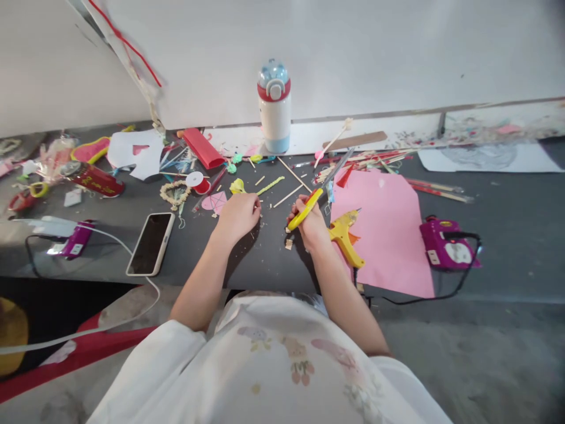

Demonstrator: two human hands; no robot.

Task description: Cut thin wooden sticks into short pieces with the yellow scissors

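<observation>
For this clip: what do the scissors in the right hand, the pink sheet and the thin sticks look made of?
Scissors in the right hand: glossy yellow handles, probably plastic; blades too blurred to judge. Pink sheet: flat, matte, thin, looks like paper or card. Sticks: pale, straight, slender, probably wood or bamboo.

Your scissors [304, 211] have yellow handles and sit slanted in your right hand [312, 227], tips pointing up and right. A thin pale stick [288, 196] lies flat just beside them.
</observation>
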